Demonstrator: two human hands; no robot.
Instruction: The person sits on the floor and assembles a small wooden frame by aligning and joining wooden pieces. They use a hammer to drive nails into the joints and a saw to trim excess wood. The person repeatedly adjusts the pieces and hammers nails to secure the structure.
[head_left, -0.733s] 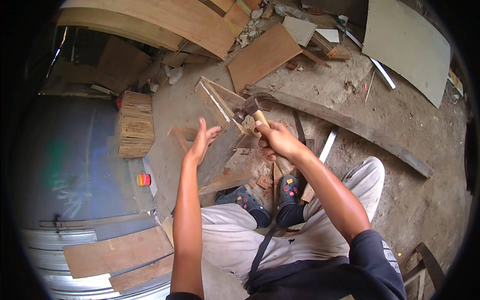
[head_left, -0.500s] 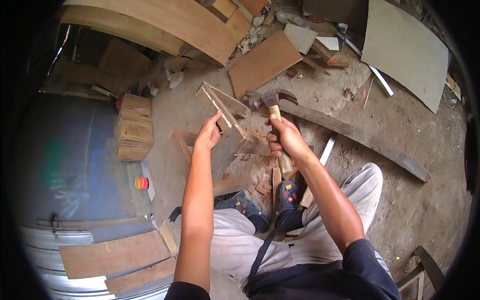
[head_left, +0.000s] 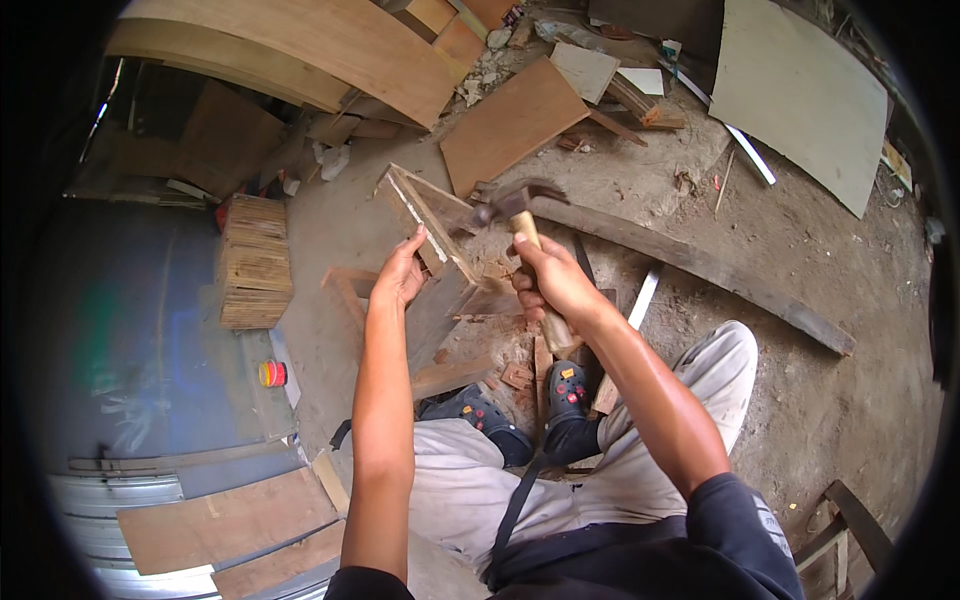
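Observation:
My right hand [head_left: 552, 280] is wrapped around the pale wooden handle of a claw hammer [head_left: 527, 226]. The hammer's dark metal head is raised just right of a wooden frame [head_left: 437, 228], apart from it as far as I can see, and looks slightly blurred. My left hand [head_left: 402, 270] grips this frame by its near-left side, thumb on top of the edge. The frame is made of narrow boards, with a whitish strip along its upper edge. It stands tilted between my hands and beyond my feet; its lower part is partly hidden.
A long dark plank [head_left: 680, 255] lies across the ground to the right. Beyond the frame is a brown board [head_left: 515, 125] among scraps. At left, a stack of wood pieces [head_left: 255, 262] and a small red-and-yellow roll [head_left: 272, 374] rest by a dark sheet. My clogs [head_left: 568, 388] flank wood offcuts.
The hammer in my right hand has moved a little left, closer to the wooden frame. My left hand keeps its grip on the frame. The whole view has shifted slightly.

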